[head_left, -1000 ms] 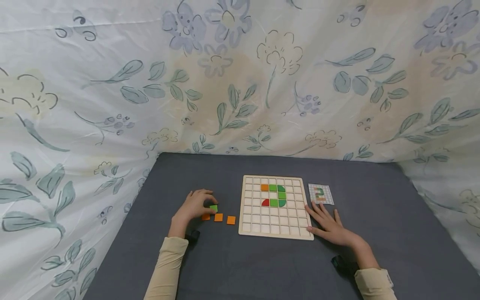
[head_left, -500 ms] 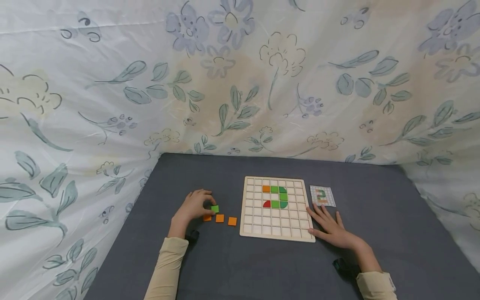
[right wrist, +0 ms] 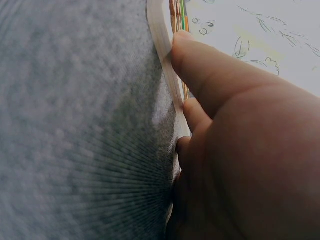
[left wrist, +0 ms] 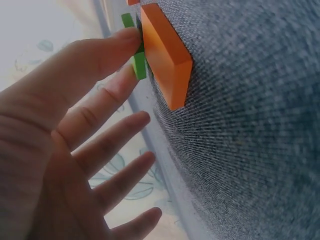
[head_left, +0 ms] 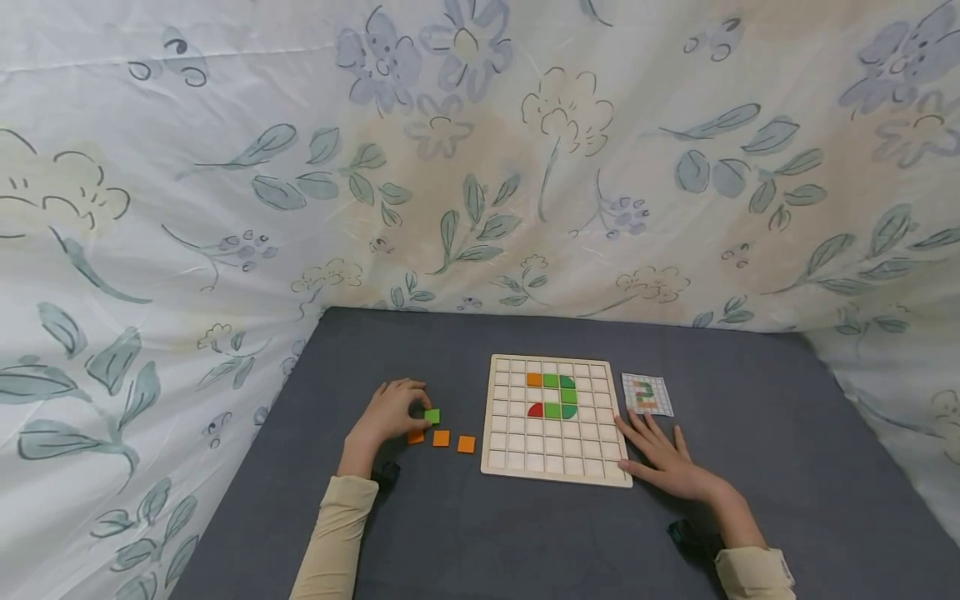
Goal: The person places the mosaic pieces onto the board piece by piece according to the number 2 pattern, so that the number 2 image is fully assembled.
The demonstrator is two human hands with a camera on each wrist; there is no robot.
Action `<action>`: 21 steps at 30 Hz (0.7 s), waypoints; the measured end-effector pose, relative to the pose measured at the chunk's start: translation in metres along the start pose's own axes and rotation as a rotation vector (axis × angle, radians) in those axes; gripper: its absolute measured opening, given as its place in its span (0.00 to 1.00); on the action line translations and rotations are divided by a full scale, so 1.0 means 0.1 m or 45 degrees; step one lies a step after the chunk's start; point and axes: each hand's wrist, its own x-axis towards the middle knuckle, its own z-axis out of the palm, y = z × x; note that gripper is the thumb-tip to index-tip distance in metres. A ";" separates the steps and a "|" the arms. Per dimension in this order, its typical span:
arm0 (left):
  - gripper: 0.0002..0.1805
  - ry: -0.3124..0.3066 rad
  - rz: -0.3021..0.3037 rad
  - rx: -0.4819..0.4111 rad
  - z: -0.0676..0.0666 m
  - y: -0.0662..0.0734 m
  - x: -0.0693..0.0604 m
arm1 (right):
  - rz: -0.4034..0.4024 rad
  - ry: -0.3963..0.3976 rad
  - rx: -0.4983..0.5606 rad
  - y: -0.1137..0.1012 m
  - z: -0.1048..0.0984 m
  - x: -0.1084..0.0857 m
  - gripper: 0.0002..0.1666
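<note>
Left wrist, not right: pinched tile (left wrist: 140,67)

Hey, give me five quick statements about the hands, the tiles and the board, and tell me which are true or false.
1. The left hand pinches a green tile. True.
2. The right hand pinches a tile. False: the right hand touches the edge of the board.
3. Three orange tiles lie off the board. True.
4. The card lies left of the board. False: the card lies right of it.
5. A red piece sits on the board. True.
</note>
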 end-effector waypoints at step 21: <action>0.12 0.063 0.110 0.025 0.05 0.23 0.06 | 0.027 -0.010 -0.009 0.02 0.01 0.01 0.42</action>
